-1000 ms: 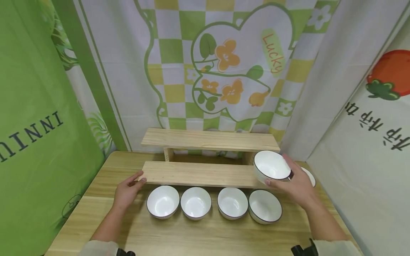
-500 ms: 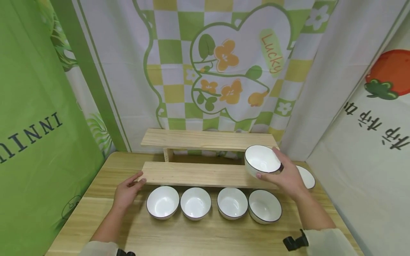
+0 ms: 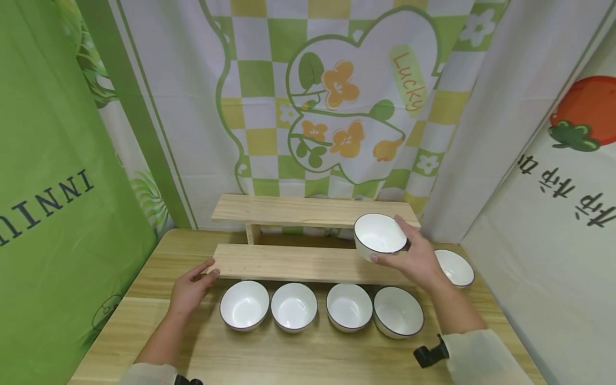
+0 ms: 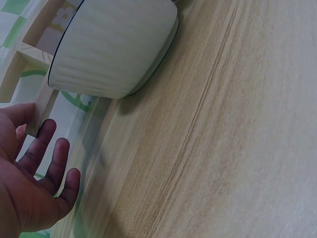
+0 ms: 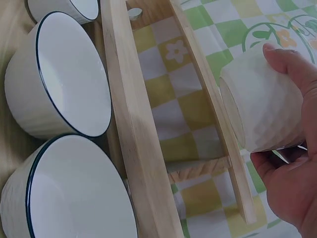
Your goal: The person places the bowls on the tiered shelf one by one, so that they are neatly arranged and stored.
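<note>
White bowl (image 3: 380, 235) raised over the shelf's (image 3: 284, 262) right part.
Right hand (image 3: 416, 259) grips its side, leaving the base clear; left hand (image 3: 189, 289) pinches the shelf's left end (apparently steadying it).

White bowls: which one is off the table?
The held bowl, gripped by the right hand; the row of four bowls and the far-right bowl stand on the table.

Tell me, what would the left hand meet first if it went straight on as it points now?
The lower shelf, whose left end the left hand appears to pinch; no gap shows between them.
</note>
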A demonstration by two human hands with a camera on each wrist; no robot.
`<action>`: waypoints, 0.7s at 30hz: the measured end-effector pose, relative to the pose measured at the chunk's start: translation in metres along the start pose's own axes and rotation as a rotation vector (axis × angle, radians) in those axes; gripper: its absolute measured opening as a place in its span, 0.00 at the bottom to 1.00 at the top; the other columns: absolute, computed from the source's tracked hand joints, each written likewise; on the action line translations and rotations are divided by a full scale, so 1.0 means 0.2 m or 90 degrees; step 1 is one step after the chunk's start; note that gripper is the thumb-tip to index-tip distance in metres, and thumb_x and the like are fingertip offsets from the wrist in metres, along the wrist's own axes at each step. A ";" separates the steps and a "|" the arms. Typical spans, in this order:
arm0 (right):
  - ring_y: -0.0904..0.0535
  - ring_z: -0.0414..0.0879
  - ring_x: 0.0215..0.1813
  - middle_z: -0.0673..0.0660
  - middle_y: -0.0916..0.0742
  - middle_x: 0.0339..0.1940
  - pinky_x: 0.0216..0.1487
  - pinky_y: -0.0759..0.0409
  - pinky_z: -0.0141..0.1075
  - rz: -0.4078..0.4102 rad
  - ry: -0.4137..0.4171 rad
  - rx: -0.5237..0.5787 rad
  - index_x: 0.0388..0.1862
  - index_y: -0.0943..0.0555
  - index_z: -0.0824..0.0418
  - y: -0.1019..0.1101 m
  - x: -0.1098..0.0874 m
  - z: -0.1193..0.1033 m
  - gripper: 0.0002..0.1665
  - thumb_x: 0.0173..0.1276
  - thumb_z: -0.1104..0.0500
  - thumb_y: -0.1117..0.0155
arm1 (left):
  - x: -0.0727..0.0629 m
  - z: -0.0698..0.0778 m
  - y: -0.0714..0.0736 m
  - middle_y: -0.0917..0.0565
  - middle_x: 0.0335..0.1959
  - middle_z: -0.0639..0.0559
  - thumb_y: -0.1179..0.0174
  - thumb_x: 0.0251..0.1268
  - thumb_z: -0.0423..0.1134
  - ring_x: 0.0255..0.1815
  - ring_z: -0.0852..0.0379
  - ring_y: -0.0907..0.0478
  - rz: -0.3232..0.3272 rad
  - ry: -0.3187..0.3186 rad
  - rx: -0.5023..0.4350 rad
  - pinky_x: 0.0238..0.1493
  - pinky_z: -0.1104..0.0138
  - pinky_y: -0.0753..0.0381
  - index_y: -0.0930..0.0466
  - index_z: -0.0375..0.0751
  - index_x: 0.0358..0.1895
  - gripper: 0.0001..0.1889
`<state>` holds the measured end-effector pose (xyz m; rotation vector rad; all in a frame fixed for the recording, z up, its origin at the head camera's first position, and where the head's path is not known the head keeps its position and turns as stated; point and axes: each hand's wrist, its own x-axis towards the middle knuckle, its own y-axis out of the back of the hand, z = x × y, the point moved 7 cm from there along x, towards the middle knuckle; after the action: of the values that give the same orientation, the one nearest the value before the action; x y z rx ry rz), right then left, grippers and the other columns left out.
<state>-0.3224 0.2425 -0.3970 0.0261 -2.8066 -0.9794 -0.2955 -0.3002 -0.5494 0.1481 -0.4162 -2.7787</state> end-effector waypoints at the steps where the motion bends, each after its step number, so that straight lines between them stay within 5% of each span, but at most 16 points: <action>1: 0.45 0.64 0.82 0.65 0.39 0.84 0.77 0.42 0.62 -0.002 0.001 -0.001 0.87 0.49 0.52 -0.01 0.01 -0.01 0.76 0.48 0.38 0.13 | 0.00 0.00 0.00 0.11 0.34 0.53 0.27 0.66 0.53 0.34 0.62 0.18 0.000 -0.001 0.000 0.30 0.71 0.22 0.19 0.43 0.68 0.31; 21: 0.44 0.62 0.82 0.59 0.38 0.84 0.76 0.42 0.63 -0.030 0.014 -0.020 0.87 0.49 0.46 -0.15 0.15 -0.16 0.79 0.41 0.29 0.14 | 0.01 -0.02 -0.01 0.10 0.38 0.46 0.26 0.65 0.52 0.34 0.61 0.18 -0.002 0.012 -0.009 0.29 0.70 0.22 0.19 0.44 0.68 0.31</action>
<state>-0.3472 0.1965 -0.3861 0.0993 -2.7824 -1.0275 -0.2973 -0.3001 -0.5539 0.1711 -0.3929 -2.7802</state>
